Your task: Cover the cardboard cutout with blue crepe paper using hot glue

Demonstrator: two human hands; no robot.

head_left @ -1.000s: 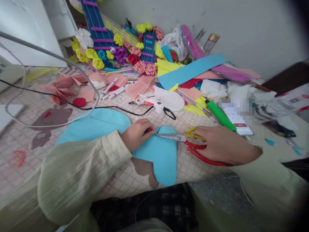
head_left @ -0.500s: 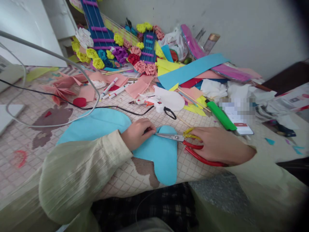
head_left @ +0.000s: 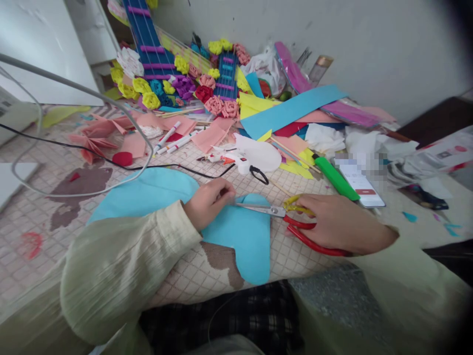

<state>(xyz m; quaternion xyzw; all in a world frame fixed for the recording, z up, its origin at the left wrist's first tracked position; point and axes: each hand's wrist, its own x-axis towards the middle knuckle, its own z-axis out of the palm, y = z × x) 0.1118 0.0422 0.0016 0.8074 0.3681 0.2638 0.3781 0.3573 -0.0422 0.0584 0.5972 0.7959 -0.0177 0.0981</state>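
A large light-blue sheet [head_left: 249,241], cut with rounded lobes, lies flat on the patterned tablecloth in front of me. My left hand [head_left: 212,201] pinches its upper edge, thumb against the bent fingers. Scissors [head_left: 274,211] with red and yellow wrapped handles are in my right hand [head_left: 336,222], its fingers wrapped round the handles. The blades point left over the sheet, almost together, and their tips reach close to my left fingertips. Whether the blade tips have paper between them I cannot tell.
Beyond the sheet lie a white glue gun [head_left: 240,160] with a black cord, several markers [head_left: 181,142] and paper scraps. A green box cutter [head_left: 335,177] and a phone [head_left: 360,185] lie right. Paper flowers [head_left: 185,86] and blue guitar shapes [head_left: 155,54] stand at the back.
My right hand and the scissors have shifted slightly to the right, away from my left fingertips. My left hand has moved slightly left. The blue sheet looks almost unmoved.
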